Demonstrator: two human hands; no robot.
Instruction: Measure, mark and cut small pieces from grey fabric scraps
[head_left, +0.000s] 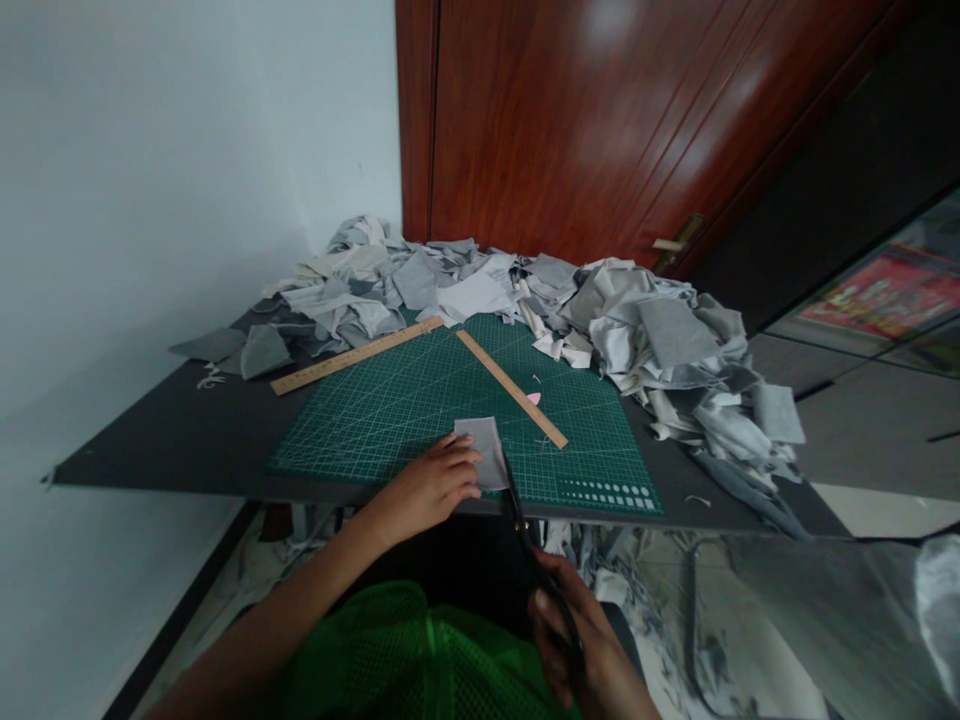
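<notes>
My left hand (442, 478) lies with its fingers spread on a small grey fabric piece (487, 455), pressing it against the green cutting mat (360, 410) near the table's front edge. In my right hand (581, 635) are black scissors (520, 525), with my fingers through the handles below the table edge. Their blades point away from me and run along the right side of the fabric. Whether the blades touch the cloth I cannot tell. Beyond the fabric, a wooden ruler (511, 388) lies slanted on the mat, beside a small pink piece (534, 398).
A second wooden ruler (356, 356) crosses the mat's left edge. Grey fabric scraps are heaped along the back (420, 280) and right (667, 340) of the dark table (165, 430). A wall stands left, a red-brown door (555, 130) behind. More scraps litter the floor.
</notes>
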